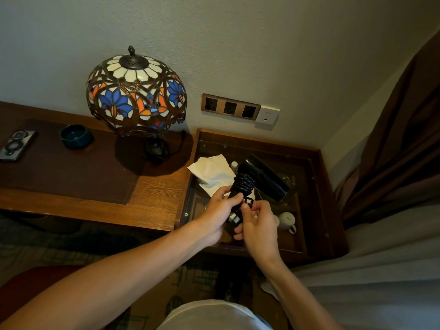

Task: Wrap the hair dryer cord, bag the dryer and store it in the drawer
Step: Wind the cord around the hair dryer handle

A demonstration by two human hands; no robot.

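Observation:
A black hair dryer (pixel 262 176) is held above the glass-topped side cabinet (pixel 316 210), barrel pointing right. Its black cord (pixel 243 184) is coiled in several turns round the handle. My left hand (pixel 219 217) grips the lower handle. My right hand (pixel 258 222) pinches the cord's loose end just below the coils, with the plug (pixel 234 219) showing between the two hands. A white cloth bag (pixel 213 172) with printed text lies on the glass behind the dryer. No drawer is in view.
A stained-glass lamp (pixel 137 96) stands on the wooden desk (pixel 154 194), with a dark ashtray (pixel 76 136) and a small tray (pixel 16 145) further left. Wall sockets (pixel 229 107) sit above the cabinet. White cups (pixel 287 221) show under the glass. A brown curtain (pixel 392 151) hangs at right.

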